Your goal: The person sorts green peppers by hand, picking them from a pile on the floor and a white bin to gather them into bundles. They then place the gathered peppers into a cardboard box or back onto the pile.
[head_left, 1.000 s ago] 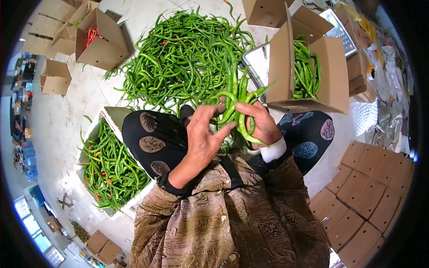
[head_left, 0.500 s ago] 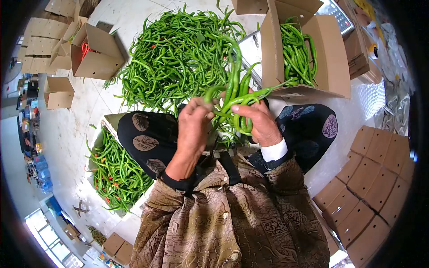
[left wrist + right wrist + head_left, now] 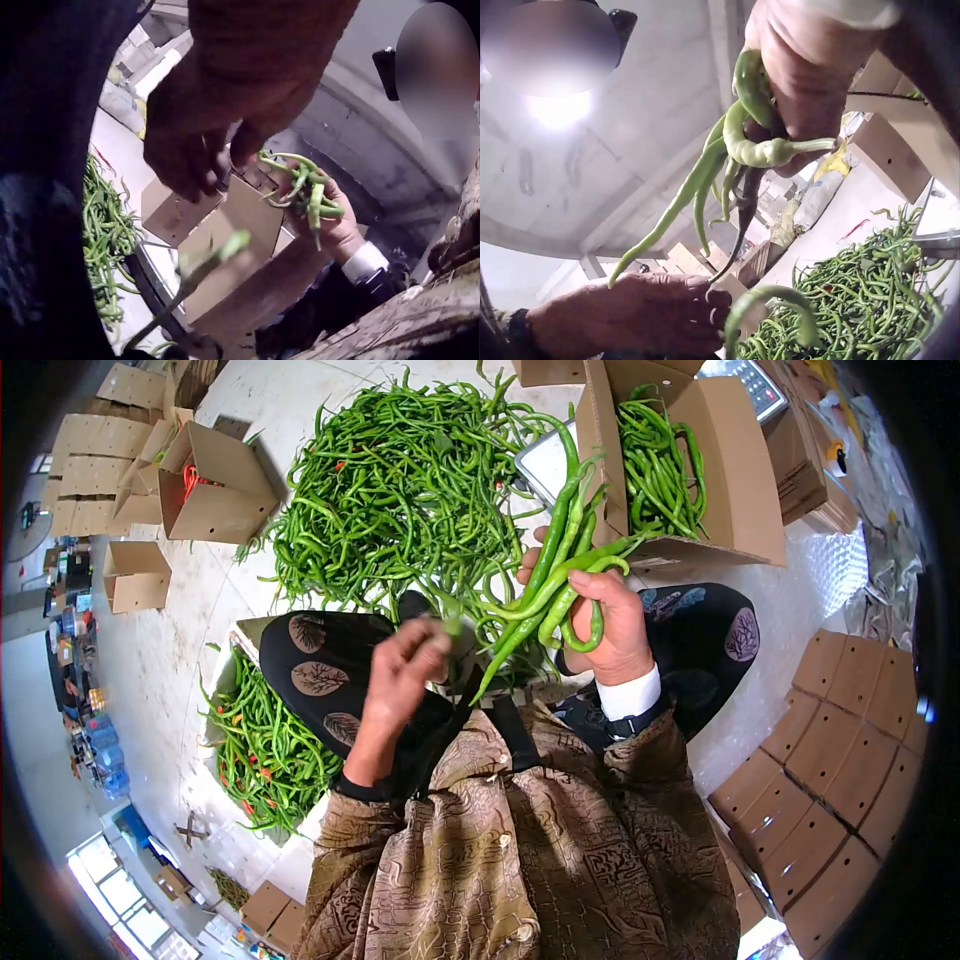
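Note:
The right hand (image 3: 612, 630) grips a bunch of long green peppers (image 3: 555, 585), tips and stems sticking out on both sides; the right wrist view shows peppers (image 3: 761, 154) hanging from the hand (image 3: 810, 82). Left of the bunch is the blurred left hand (image 3: 400, 675), its fingers loosely bent. A single blurred pepper (image 3: 452, 615) is just beyond its fingertips. The left wrist view shows this pepper (image 3: 206, 270) in the air, apart from the left hand (image 3: 217, 127). Below the bunch in the right wrist view, the left hand (image 3: 630, 315) has a blurred curved pepper (image 3: 780, 296) near its fingers.
A large pile of green peppers (image 3: 400, 490) lies on the floor ahead. An open carton (image 3: 735, 480) with peppers stands at the right, beside a scale (image 3: 545, 465). A filled white crate (image 3: 225, 745) is at the left; flat cartons (image 3: 830, 735) lie at the lower right.
The left hand has moved from the bunch towards the left and down, and a single pepper is now apart from the bunch. The right hand has shifted slightly right, still gripping the peppers.

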